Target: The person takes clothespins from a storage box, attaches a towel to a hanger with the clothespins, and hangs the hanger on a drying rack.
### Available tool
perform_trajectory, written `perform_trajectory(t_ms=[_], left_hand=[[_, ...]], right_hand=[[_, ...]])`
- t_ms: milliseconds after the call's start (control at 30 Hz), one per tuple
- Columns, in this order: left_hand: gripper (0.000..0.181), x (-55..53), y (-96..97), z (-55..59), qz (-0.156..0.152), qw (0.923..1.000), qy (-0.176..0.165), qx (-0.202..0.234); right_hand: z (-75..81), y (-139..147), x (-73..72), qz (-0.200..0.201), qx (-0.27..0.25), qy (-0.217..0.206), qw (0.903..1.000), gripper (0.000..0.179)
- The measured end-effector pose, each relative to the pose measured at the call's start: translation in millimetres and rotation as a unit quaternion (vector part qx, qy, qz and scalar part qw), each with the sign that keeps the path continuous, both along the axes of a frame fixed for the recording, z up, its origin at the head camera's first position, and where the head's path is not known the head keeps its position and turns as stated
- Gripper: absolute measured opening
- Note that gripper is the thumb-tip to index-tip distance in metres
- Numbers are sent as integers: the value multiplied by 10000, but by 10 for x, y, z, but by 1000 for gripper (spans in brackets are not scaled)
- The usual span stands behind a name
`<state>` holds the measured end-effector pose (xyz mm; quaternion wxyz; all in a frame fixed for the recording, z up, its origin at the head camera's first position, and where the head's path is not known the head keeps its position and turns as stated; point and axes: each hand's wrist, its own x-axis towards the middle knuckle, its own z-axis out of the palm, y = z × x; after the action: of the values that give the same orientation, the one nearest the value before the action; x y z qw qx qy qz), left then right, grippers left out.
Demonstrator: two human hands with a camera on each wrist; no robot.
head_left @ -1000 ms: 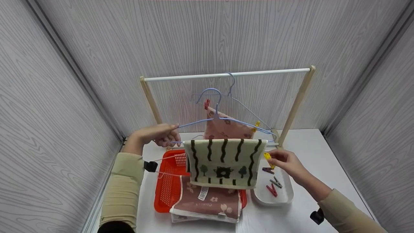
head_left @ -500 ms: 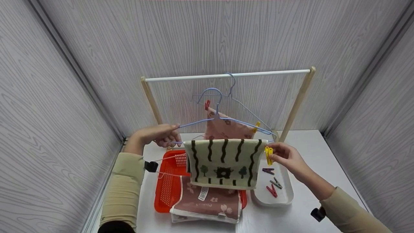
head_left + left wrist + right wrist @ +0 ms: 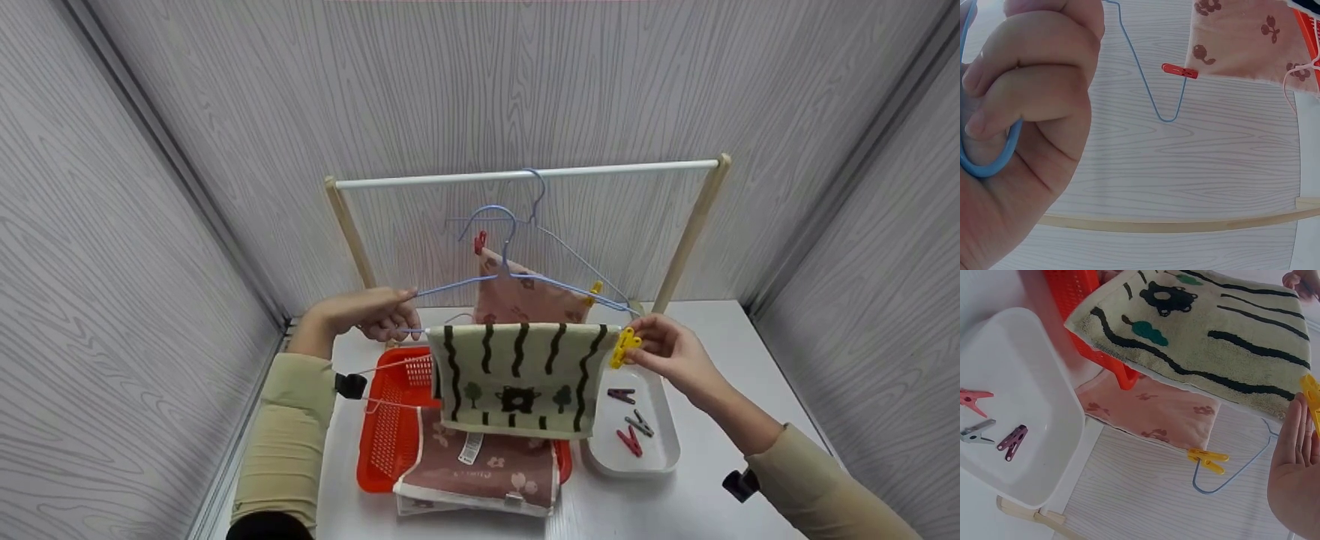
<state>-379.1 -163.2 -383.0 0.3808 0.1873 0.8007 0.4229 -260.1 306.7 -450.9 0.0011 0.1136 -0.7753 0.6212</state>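
Note:
My left hand (image 3: 386, 311) grips the left end of a blue wire hanger (image 3: 454, 286), its fingers curled round the wire in the left wrist view. Over the hanger's lower bar drapes a cream towel (image 3: 517, 379) with dark wavy stripes. At the towel's upper right corner, my right hand (image 3: 667, 349) pinches a yellow clothespin (image 3: 624, 348) between thumb and fingers. Whether the clothespin touches the cloth is unclear. Behind, a pink towel (image 3: 525, 296) hangs from another hanger (image 3: 581, 255), held by a red clothespin (image 3: 480, 241) and a second yellow clothespin (image 3: 595, 293).
A white rail (image 3: 435, 179) on wooden posts carries the rear hanger. Below sits a red basket (image 3: 382, 457), with a brownish-pink towel (image 3: 487, 472) lying over its front. To the right, a white tray (image 3: 634, 469) holds several loose clothespins. Wood-grain walls enclose the table.
My right hand has risen with the yellow clothespin to the towel's upper right corner, and the clothespin has tilted. My left hand and the hanger stay almost where they were.

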Motion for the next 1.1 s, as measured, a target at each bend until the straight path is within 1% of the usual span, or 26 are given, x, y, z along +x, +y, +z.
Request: perform_trajectory(t_ms=[133, 333, 433, 533, 633, 700, 800, 967, 1100], left_hand=[[64, -1, -1, 7, -25, 10000, -32, -9], [66, -7, -6, 0, -63, 9999, -84, 8], [65, -8, -12, 4, -85, 10000, -41, 6], [63, -6, -17, 11, -66, 10000, 4, 6], [63, -2, -15, 15, 4, 10000, 14, -11], [63, 1, -12, 15, 40, 10000, 8, -35], [62, 2, -13, 16, 48, 10000, 1, -75], [62, 8, -13, 22, 31, 9999, -21, -117], [63, 9, -5, 24, 82, 9998, -39, -184]], right_hand=[[31, 34, 13, 48, 19, 198, 9998, 33], [72, 79, 12, 78, 12, 682, 9976, 30], [104, 87, 4, -63, 123, 790, 9968, 30], [139, 89, 1, -292, 451, 836, 9951, 29], [146, 110, -8, -507, 789, 931, 9912, 28], [149, 122, -7, -617, 910, 1054, 9883, 27], [161, 129, -7, -735, 985, 1288, 9840, 24], [182, 113, -4, -781, 1047, 1717, 9764, 22], [188, 104, -5, -896, 1188, 1950, 9695, 22]])
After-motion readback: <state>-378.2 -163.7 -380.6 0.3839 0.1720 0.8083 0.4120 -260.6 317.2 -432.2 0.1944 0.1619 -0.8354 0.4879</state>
